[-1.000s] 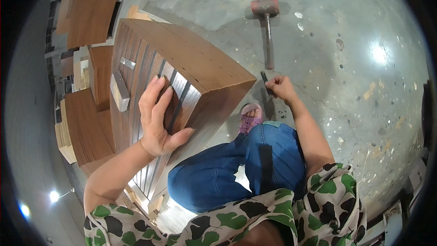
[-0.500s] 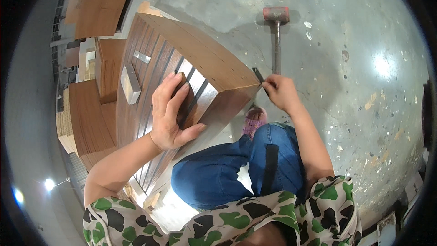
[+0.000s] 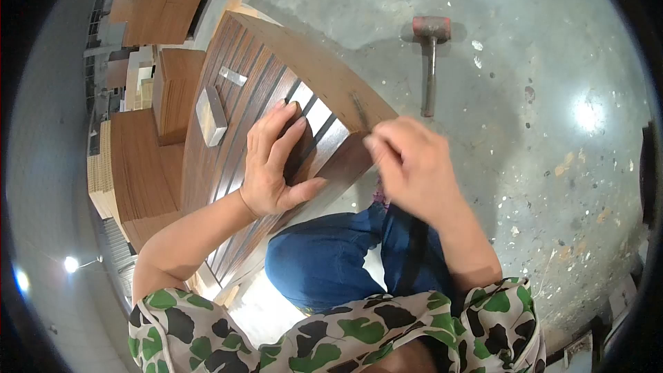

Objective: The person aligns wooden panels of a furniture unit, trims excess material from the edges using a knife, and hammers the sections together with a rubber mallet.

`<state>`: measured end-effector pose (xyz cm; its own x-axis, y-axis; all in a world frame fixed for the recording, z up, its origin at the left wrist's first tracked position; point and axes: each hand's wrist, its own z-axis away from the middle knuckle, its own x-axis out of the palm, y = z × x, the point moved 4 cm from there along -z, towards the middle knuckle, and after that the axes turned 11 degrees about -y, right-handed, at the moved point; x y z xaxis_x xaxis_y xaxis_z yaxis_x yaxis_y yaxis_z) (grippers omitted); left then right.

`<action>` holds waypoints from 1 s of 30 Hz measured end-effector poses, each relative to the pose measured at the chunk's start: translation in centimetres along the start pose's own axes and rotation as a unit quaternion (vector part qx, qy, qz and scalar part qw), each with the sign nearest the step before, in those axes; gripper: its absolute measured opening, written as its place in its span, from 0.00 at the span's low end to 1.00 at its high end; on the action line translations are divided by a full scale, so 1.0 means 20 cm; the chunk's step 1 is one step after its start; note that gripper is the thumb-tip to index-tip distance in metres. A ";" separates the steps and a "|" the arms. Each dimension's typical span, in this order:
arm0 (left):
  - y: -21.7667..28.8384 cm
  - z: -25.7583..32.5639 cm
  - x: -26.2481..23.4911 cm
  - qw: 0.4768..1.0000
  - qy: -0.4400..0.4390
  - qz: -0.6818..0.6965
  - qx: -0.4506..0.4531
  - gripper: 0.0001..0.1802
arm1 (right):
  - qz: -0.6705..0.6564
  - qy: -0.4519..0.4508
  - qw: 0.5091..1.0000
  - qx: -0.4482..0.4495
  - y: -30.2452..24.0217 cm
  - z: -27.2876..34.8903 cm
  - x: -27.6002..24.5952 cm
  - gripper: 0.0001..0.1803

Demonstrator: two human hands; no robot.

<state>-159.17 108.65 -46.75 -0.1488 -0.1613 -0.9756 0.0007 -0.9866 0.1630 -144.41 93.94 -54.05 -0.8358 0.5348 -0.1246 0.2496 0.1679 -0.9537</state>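
Note:
A large brown wooden box or panel assembly (image 3: pixel 219 124), with glossy dark stripes on its upper face and a matte tan side, lies in front of me. My left hand (image 3: pixel 271 166) rests spread on the striped face, near its right end. At the box's near right corner, my right hand (image 3: pixel 411 162) is closed in a pinch around a thin, dark, blade-like tool (image 3: pixel 358 107). The tool lies along the matte side by the edge; motion blurs it, and its gripped end is hidden in my fingers.
A mallet (image 3: pixel 431 27) with a dark, red-edged head lies on the paint-spotted floor (image 3: pixel 525 166) beyond my right hand. On the striped face sit a grey-sided block (image 3: pixel 211 117) and a small silvery strip (image 3: pixel 233 76). Stacked brown panels (image 3: pixel 141 159) stand at left.
My right hand has moved left and slightly nearer, bringing the blade-like tool from the box's far right corner onto its near corner. My left hand stays on the striped face.

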 end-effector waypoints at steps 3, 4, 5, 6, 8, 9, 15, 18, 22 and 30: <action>0.00 -0.01 -0.02 1.000 0.022 -0.001 -0.003 0.41 | -0.201 -0.051 0.977 -0.049 -0.13 -0.01 -0.03 0.04; 0.00 0.01 -0.02 1.000 0.026 -0.003 -0.007 0.41 | -0.262 -0.016 0.959 0.102 0.01 0.00 0.01 0.05; 0.01 0.01 -0.04 1.000 0.027 -0.003 -0.005 0.41 | -0.307 0.041 0.924 0.225 0.21 0.01 0.02 0.07; 0.02 -0.03 -0.03 1.000 0.024 -0.002 0.005 0.41 | -0.288 0.078 0.925 0.235 0.52 0.07 0.00 0.08; 0.01 -0.06 0.00 1.000 0.011 0.002 0.016 0.42 | -0.207 0.059 0.911 0.351 0.98 0.30 0.06 0.09; 0.01 -0.05 0.01 1.000 0.012 0.005 0.018 0.42 | -0.247 0.070 0.886 0.385 1.08 0.38 0.13 0.08; 0.01 -0.05 0.01 1.000 0.010 0.011 0.023 0.42 | -0.133 0.071 0.903 0.402 1.17 0.42 0.31 0.08; 0.01 -0.01 0.00 1.000 0.006 0.004 0.017 0.42 | -0.062 0.149 0.945 0.284 0.65 0.28 0.28 0.09; 0.00 0.00 -0.01 1.000 0.001 -0.005 0.004 0.42 | -0.044 0.160 0.982 0.087 0.01 0.17 0.21 0.07; 0.02 -0.10 0.01 1.000 0.011 -0.001 0.027 0.42 | 0.035 0.115 0.954 0.274 0.66 0.27 0.18 0.08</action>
<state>-157.31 108.10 -47.05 -0.1271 -0.1601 -0.9789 -0.0540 -0.9843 0.1680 -146.81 93.67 -68.54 -0.6815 0.7069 -0.1894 -0.0448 -0.2986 -0.9533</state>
